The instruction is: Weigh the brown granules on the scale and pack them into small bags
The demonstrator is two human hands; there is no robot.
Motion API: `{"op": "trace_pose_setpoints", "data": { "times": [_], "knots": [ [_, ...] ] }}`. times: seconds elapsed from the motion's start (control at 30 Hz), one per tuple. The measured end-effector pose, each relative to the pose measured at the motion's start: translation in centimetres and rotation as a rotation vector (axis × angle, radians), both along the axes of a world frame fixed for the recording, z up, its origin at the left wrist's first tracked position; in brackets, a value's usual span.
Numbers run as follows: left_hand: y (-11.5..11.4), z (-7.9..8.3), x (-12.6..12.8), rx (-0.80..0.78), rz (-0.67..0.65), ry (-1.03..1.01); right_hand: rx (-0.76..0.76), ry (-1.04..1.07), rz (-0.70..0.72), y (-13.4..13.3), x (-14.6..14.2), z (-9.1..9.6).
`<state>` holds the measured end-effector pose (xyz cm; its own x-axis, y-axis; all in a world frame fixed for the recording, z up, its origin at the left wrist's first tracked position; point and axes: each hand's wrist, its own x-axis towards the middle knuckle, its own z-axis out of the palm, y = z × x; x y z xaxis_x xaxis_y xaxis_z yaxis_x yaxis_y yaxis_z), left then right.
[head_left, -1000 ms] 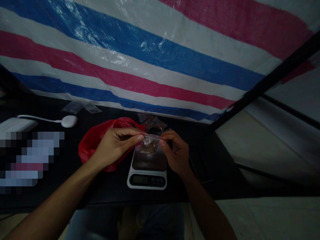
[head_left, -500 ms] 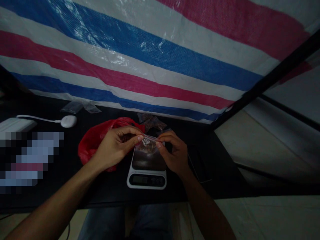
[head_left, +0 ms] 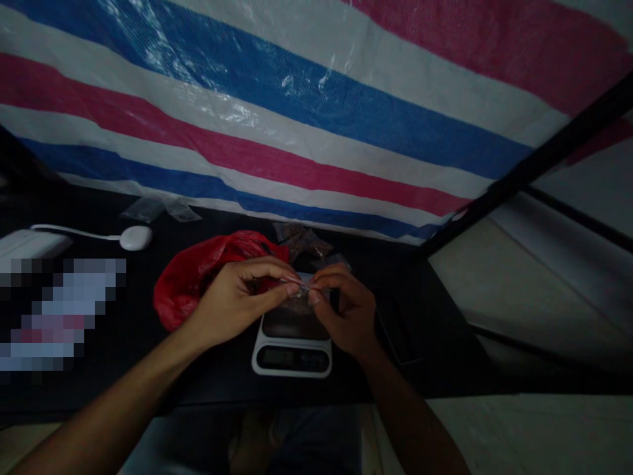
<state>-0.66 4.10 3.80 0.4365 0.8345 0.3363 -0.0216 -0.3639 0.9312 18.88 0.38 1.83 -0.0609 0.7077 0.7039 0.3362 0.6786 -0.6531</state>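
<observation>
My left hand (head_left: 237,300) and my right hand (head_left: 345,309) both pinch the top strip of a small clear zip bag (head_left: 299,295) with brown bits inside. The fingertips of the two hands are close together, almost touching. The bag hangs just above the dark pan of a white digital kitchen scale (head_left: 291,349) on a black table (head_left: 123,369). A red plastic bag (head_left: 198,274) lies crumpled behind my left hand.
Several small filled clear bags (head_left: 302,241) lie behind the scale. Empty clear bags (head_left: 158,210) and a white mouse-like device with cord (head_left: 134,237) are at the back left. A striped red, white and blue tarp (head_left: 316,112) hangs behind the table; pale floor lies right.
My hands have drawn closer together along the bag's top strip, the right fingers sliding left toward the left fingers. The bag has dropped a little lower over the scale.
</observation>
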Motion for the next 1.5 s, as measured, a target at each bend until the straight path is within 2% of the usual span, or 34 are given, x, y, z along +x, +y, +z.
{"op": "trace_pose_setpoints", "data": {
  "times": [0.17,0.4,0.67,1.0,1.27,1.5],
  "knots": [
    [-0.3,0.2,0.1,-0.023,-0.010,-0.014,-0.021,-0.005,0.033,-0.2,-0.3,0.0],
    [0.2,0.5,-0.5,0.057,-0.025,0.042,-0.034,-0.028,0.004,-0.2,-0.1,0.3],
    [0.7,0.9,-1.4,-0.024,0.051,0.058,-0.053,-0.048,-0.011,0.1,0.7,0.4],
    [0.1,0.2,-0.9,0.168,0.062,0.215,-0.065,-0.018,0.001,0.1,0.8,0.3],
    [0.0,0.1,-0.6,0.191,0.011,0.204,-0.081,0.027,-0.021,0.0,0.8,0.1],
    [-0.2,0.2,-0.3,0.214,0.015,0.205,-0.083,-0.041,0.007,0.0,0.4,0.4]
  ]
}}
